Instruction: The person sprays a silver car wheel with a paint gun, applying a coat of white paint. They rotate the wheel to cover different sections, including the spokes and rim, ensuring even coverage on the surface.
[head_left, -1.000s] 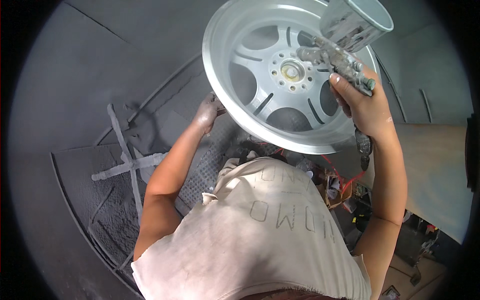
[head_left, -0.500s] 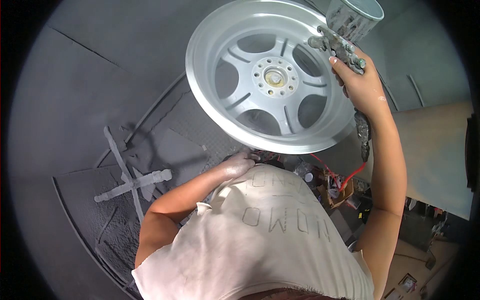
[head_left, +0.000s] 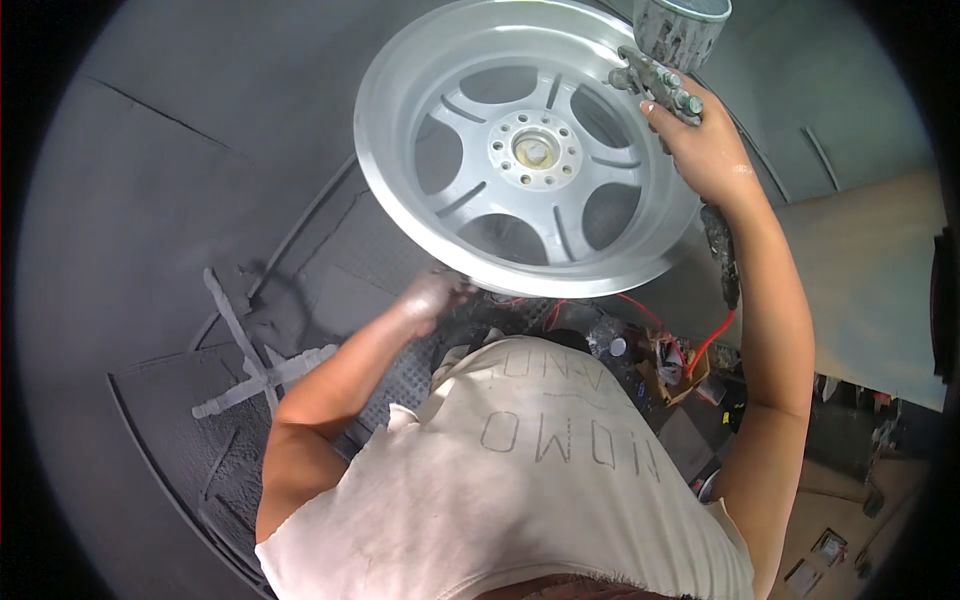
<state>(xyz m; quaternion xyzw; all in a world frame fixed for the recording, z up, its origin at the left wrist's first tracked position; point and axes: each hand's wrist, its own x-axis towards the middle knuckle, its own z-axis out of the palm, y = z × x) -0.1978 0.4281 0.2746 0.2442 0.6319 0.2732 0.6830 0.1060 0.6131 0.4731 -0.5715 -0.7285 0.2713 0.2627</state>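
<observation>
A silver-white alloy wheel with several spokes fills the upper middle. My right hand grips a paint-smeared spray gun over the wheel's upper right, with a metal cup on it. A dark, crusted hose connector hangs below, joined to a red hose. My left hand is at the wheel's lower-left edge; its dark fingertips are shaded and partly hidden by the rim, so their grip is unclear.
A grey crossed stand is at lower left among grey, overspray-coated surfaces. An open cardboard box of mixed items sits below the wheel at right. A pale panel stands at far right.
The wheel and spray gun have shifted left and up in the view. My left hand dropped from the rim toward the shirt, then moved back up and left to the rim's lower edge.
</observation>
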